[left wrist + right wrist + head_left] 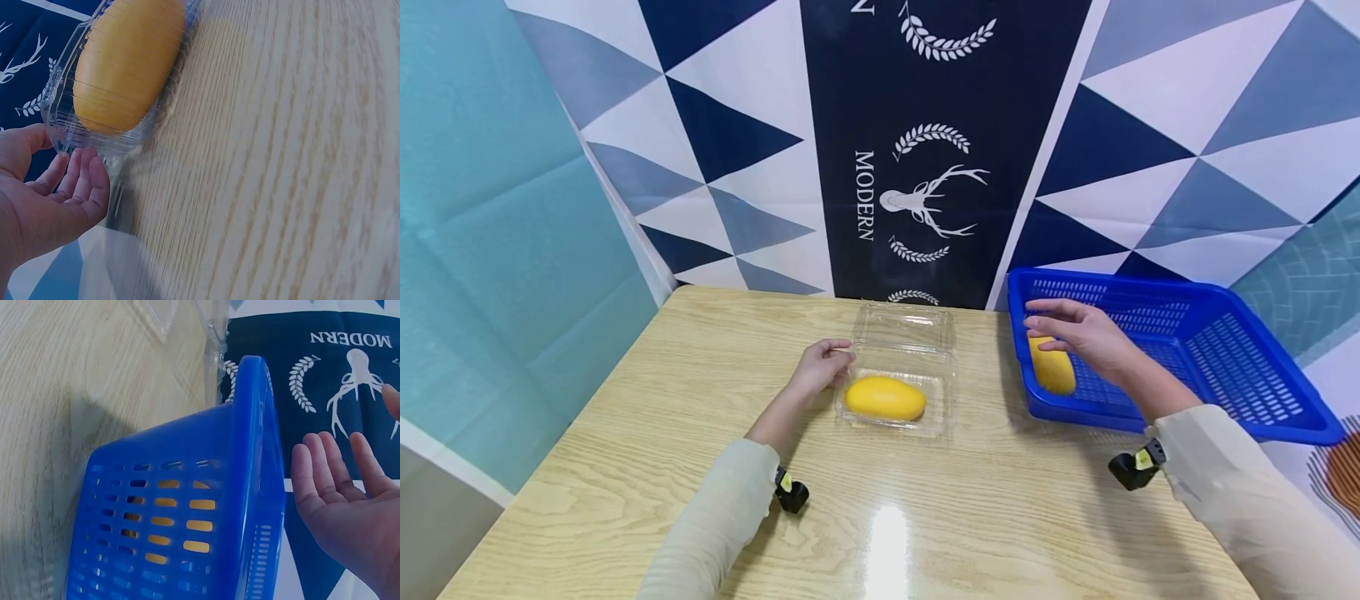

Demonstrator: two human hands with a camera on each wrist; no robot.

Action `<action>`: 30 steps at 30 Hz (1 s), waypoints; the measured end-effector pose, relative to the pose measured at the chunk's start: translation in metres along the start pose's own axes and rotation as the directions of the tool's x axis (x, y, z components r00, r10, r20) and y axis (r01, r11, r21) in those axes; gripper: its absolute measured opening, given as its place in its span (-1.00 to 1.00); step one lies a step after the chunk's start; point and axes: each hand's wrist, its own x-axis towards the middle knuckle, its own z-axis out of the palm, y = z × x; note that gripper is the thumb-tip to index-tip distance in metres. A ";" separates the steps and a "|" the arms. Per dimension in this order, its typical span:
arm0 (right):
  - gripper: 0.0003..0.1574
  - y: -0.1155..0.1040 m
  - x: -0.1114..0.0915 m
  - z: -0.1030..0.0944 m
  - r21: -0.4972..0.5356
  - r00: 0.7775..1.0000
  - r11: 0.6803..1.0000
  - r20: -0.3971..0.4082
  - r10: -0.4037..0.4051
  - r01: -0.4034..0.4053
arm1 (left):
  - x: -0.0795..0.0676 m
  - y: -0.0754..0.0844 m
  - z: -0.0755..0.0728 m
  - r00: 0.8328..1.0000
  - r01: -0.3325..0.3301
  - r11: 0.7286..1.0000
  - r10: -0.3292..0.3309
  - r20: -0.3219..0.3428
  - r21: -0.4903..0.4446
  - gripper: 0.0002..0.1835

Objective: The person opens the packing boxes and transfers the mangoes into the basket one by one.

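Observation:
A clear plastic clamshell container lies on the table with its lid raised at the back, and a yellow mango sits in its base. My left hand pinches the container's left edge between thumb and fingers, as the left wrist view also shows. Over the left end of a blue basket hovers my right hand, fingers spread and nothing held. Below it another yellow mango lies inside the basket, partly hidden by the hand. In the right wrist view, yellow shows through the slots of the basket wall.
The wooden table ends at the back against a patterned cloth. The basket stands at the right, its far corner reaching past the table's edge. Part of a brown striped item shows at the far right.

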 end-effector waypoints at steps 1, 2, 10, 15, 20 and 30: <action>-0.18 0.000 0.000 0.001 -0.003 1.000 1.000 -0.002 0.004 -0.004 | 0.000 0.000 0.000 1.000 -0.001 1.000 0.001 -0.001 0.000 -0.58; -0.17 -0.001 0.001 0.002 -0.005 1.000 1.000 0.000 0.004 -0.004 | 0.000 0.000 0.000 1.000 -0.002 1.000 0.002 -0.001 0.001 -0.58; -0.16 -0.004 0.004 0.009 0.005 1.000 1.000 0.004 0.028 -0.028 | 0.000 0.000 0.000 1.000 -0.007 1.000 0.007 0.005 0.009 -0.58; -0.17 -0.004 0.007 0.014 -0.011 0.999 0.999 0.011 0.051 -0.051 | -0.001 0.000 0.000 1.000 -0.006 1.000 0.006 0.004 0.014 -0.57; -0.20 -0.005 0.010 0.019 -0.032 0.998 0.998 0.019 0.058 -0.057 | -0.001 0.000 0.000 1.000 -0.001 1.000 0.002 -0.002 0.023 -0.60; -0.20 -0.010 0.013 0.027 -0.011 0.999 0.999 0.027 0.041 -0.041 | -0.001 0.001 0.000 1.000 -0.002 1.000 0.002 0.002 0.013 -0.59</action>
